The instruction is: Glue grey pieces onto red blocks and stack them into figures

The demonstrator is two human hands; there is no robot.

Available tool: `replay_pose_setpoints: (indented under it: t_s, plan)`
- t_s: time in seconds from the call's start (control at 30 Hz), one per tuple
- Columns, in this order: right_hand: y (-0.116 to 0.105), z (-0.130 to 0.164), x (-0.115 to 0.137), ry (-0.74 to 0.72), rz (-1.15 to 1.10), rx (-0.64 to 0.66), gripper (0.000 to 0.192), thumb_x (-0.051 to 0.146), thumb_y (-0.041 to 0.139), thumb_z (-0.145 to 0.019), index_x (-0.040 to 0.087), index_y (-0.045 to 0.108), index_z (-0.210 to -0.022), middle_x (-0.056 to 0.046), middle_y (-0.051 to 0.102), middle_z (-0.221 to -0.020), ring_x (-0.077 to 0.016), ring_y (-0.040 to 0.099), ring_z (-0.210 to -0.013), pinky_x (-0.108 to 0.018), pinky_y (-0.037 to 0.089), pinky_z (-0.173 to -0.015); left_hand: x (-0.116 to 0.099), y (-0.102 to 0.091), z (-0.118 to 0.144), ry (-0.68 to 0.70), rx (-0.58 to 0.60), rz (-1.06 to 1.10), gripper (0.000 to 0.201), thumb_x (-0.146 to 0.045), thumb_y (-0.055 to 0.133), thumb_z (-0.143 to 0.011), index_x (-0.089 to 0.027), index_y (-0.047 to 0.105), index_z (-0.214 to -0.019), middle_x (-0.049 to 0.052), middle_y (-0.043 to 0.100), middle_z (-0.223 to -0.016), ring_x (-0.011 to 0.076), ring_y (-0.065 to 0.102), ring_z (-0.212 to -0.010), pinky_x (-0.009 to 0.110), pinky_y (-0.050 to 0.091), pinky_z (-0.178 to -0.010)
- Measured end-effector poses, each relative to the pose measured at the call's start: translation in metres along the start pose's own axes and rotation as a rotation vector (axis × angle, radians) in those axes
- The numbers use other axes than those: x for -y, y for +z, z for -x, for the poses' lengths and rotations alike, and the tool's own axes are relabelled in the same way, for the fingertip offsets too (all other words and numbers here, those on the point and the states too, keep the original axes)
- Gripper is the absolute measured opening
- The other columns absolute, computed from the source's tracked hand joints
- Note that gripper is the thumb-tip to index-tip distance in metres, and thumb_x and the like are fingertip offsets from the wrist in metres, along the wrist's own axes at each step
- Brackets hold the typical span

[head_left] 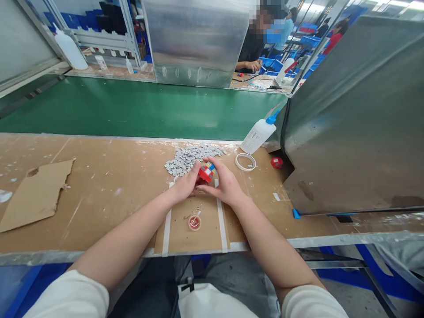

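A small puzzle cube [207,172] with red, blue, yellow and white squares is held between my two hands above the table. My left hand [187,180] has its fingers closed on the cube's left side. On the other side, my right hand [225,182] grips the cube with thumb below and fingers above. Just beyond my hands lies a spread pile of small grey square pieces [188,160]. Nearer to me, a little round cup [194,222] with reddish contents and a thin stick stands on the taped cardboard.
A white bottle with blue nozzle [259,136], a tape roll [245,162] and a red object [276,163] lie to the right. Torn cardboard [36,194] lies left. Behind runs a green belt [132,108]; a metal panel [357,123] bounds the right. Another person works across.
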State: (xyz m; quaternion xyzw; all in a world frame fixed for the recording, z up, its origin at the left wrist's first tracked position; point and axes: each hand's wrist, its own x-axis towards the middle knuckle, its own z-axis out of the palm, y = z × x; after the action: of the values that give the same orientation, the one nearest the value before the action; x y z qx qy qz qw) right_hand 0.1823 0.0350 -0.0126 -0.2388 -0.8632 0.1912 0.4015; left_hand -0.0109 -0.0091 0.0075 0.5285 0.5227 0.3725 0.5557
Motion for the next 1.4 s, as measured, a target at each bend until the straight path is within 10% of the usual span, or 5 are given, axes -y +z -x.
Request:
replay_pose_setpoints:
  t_s: [0.27,0.57,0.77,0.9,1.4]
  plan:
    - [-0.009,0.002,0.003,-0.070,-0.067,0.051,0.070,0.041,0.071,-0.101,0.025,0.043,-0.163,-0.017,0.073,-0.147,-0.0316,0.072,-0.134,-0.052,0.061,-0.112,-0.008,-0.034,0.012,0.394,0.073,-0.799,0.088,-0.100,0.026,-0.089,-0.021,0.066,-0.088,0.007,0.070,-0.083,0.0217,0.060,-0.074,0.031,0.039,-0.068]
    - [-0.010,-0.003,0.010,-0.308,-0.024,0.181,0.095,0.048,0.062,-0.108,0.023,0.005,-0.179,-0.018,0.052,-0.170,-0.0262,0.054,-0.158,-0.055,0.034,-0.137,-0.006,-0.051,0.020,0.744,0.035,-1.103,0.092,-0.095,0.030,-0.094,-0.016,0.073,-0.114,0.017,0.078,-0.100,0.0285,0.074,-0.091,0.032,0.050,-0.072]
    - [-0.015,-0.003,0.014,-0.258,0.048,0.186,0.079,0.069,0.055,-0.105,0.023,0.040,-0.168,-0.015,0.063,-0.161,-0.0291,0.060,-0.150,-0.054,0.041,-0.131,-0.012,-0.048,0.027,0.856,-0.025,-1.168,0.081,-0.095,0.034,-0.093,-0.022,0.069,-0.081,0.006,0.060,-0.066,0.0188,0.056,-0.062,0.031,0.039,-0.061]
    - [-0.020,0.000,0.016,-0.267,0.186,0.092,0.062,0.083,0.057,-0.097,0.025,0.072,-0.110,-0.008,0.076,-0.101,-0.0248,0.072,-0.093,-0.040,0.053,-0.084,-0.018,-0.042,0.030,1.099,-0.086,-1.092,0.069,-0.085,0.043,-0.099,-0.023,0.061,-0.075,0.001,0.050,-0.059,0.0155,0.045,-0.054,0.032,0.030,-0.056]
    - [-0.014,-0.001,0.034,-0.523,0.201,-0.083,0.063,0.082,0.046,-0.098,0.025,0.045,-0.071,0.006,0.040,-0.065,-0.0142,0.034,-0.057,-0.034,0.020,-0.059,-0.030,-0.021,0.032,1.298,0.025,-0.898,0.063,-0.076,0.051,-0.102,-0.025,0.040,-0.068,-0.007,0.033,-0.054,0.0127,0.026,-0.047,0.033,0.019,-0.049]
